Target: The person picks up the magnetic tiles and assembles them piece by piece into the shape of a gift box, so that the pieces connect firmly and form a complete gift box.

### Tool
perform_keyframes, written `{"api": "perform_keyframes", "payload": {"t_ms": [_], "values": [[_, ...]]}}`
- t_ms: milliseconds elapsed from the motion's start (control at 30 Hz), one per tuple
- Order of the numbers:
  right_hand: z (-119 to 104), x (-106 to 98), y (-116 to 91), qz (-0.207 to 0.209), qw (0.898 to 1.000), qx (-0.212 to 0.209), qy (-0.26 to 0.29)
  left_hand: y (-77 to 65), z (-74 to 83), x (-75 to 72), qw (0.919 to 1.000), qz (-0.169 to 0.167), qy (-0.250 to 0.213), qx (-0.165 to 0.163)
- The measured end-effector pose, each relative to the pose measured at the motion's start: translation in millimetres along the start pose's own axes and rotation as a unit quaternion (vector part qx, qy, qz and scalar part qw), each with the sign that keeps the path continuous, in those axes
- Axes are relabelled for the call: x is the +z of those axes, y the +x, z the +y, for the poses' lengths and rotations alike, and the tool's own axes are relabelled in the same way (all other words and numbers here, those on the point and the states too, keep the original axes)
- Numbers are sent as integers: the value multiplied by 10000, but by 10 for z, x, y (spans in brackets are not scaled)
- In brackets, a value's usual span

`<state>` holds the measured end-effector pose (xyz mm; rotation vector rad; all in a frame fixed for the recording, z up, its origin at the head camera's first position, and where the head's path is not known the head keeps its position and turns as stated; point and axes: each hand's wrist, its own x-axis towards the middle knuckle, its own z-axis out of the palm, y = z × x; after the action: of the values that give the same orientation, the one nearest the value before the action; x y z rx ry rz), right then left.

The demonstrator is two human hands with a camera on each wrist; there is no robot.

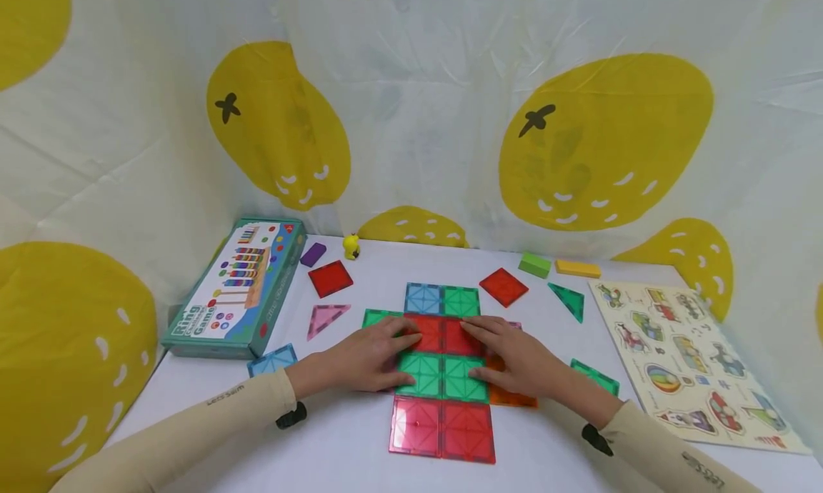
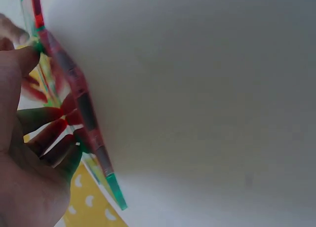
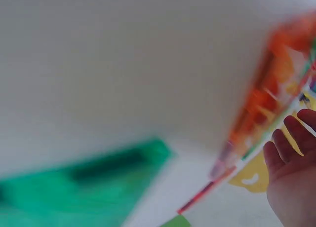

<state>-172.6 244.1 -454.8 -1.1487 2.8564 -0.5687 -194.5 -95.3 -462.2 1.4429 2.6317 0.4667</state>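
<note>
Translucent magnetic tiles lie edge to edge mid-table: a blue tile [image 1: 422, 299] and green tile at the far end, two red tiles [image 1: 427, 334], two green tiles [image 1: 421, 376], and two red tiles [image 1: 468, 430] nearest me. My left hand [image 1: 373, 356] rests at the left side, its fingertips on the red and green tiles; a green tile [image 1: 379, 316] shows behind it. Opposite it, my right hand [image 1: 517, 359] lays its fingers over the right side, partly covering an orange tile [image 1: 517, 399]. The left wrist view shows the left hand [image 2: 37, 180] with fingers spread against the tiles.
A green game box [image 1: 231, 286] stands at the left, and a picture puzzle board [image 1: 675, 357] lies at the right. Loose tiles surround the middle, including a red tile [image 1: 504, 287] and a pink triangle [image 1: 326, 318]. Blocks and a yellow figurine [image 1: 351, 246] sit at the back.
</note>
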Motion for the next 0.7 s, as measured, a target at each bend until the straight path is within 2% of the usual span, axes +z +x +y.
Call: {"api": "perform_keyframes", "payload": {"t_ms": [200, 333, 500, 600, 700], "values": [[52, -163, 385, 314, 9988, 374, -40, -18, -4, 19, 9999, 69, -90, 108], [118, -235, 654, 320, 9974, 643, 53, -29, -8, 38, 9999, 60, -129, 60], [163, -247, 912, -250, 9966, 764, 176, -47, -14, 43, 9998, 121, -130, -26], [194, -217, 1000, -578, 9943, 876, 207, -53, -11, 40, 9998, 120, -133, 7], [247, -177, 1059, -725, 9918, 1017, 286, -52, -6, 38, 9998, 125, -110, 52]]}}
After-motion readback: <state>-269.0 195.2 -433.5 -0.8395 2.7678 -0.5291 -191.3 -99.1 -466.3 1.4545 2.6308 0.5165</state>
